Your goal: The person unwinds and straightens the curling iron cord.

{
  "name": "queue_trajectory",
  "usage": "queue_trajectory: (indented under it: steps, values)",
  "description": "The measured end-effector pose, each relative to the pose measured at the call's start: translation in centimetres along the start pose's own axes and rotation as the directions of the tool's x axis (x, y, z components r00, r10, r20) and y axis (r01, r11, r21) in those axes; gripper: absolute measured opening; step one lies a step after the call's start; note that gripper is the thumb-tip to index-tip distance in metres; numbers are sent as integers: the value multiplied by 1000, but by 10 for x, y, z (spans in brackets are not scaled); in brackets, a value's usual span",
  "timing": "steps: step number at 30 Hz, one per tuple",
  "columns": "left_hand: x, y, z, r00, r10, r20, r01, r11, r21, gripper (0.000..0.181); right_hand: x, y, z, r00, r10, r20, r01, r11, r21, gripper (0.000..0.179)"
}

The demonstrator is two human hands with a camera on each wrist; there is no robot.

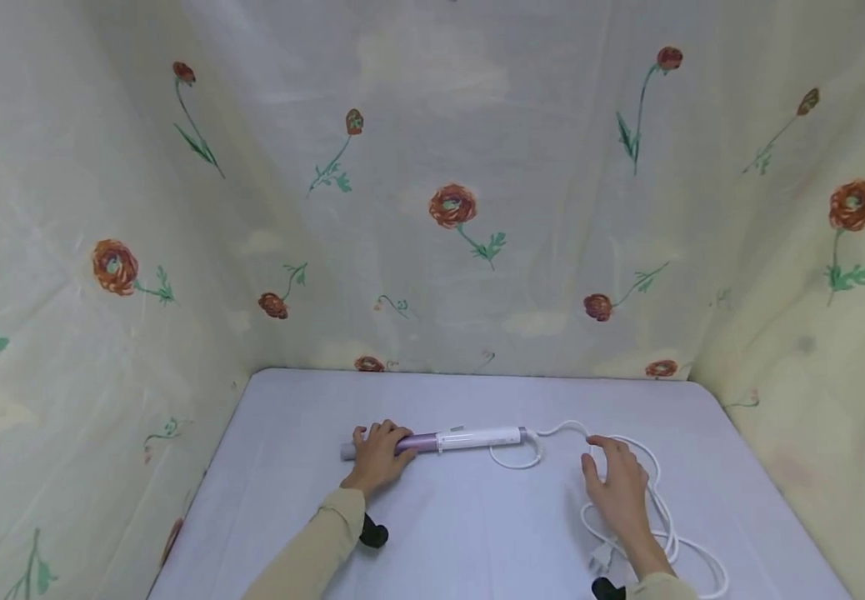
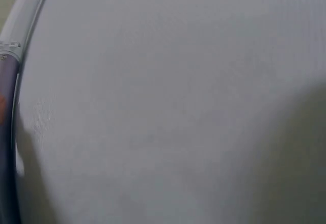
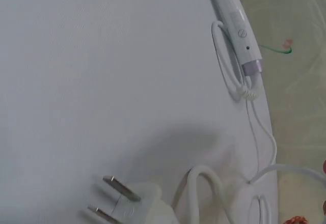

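Note:
A curling iron (image 1: 477,438) with a white handle, purple barrel and grey tip lies across the table. My left hand (image 1: 378,457) holds its barrel near the tip, fingers over the far side and thumb on the near side. The left wrist view catches only the purple barrel (image 2: 7,81) and part of the handle at its left edge. Over the white cord (image 1: 653,467) is my right hand (image 1: 620,483), fingers relaxed and apart, holding nothing. A two-pin plug (image 3: 145,203) appears large at the bottom of the right wrist view, with the handle (image 3: 237,25) at upper right.
The cord lies in loose loops on the right side of the white table (image 1: 477,533), with a small loop by the handle's end. Flower-patterned cloth (image 1: 522,125) hangs behind the table and along both sides.

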State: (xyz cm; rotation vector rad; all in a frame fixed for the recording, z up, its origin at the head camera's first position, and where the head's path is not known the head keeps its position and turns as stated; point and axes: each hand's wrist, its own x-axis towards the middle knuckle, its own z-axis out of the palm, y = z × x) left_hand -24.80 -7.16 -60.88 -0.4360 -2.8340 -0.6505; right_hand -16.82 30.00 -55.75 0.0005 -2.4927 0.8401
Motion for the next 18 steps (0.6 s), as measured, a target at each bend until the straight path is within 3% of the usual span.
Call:
queue_trajectory:
  steps: [8,14,18]
  values:
    - [8,-12,0,1000,17,18,-19,992,128,34,1,-21,13,991,-132,12,130,987,97,29]
    - [18,5,-7,998,8,-57,1,987,160,49,15,-24,10,961,-268,68,263,962,78,35]
    - [10,17,-23,996,-5,-94,17,992,122,60,14,-23,7,950,-281,138,279,960,33,46]
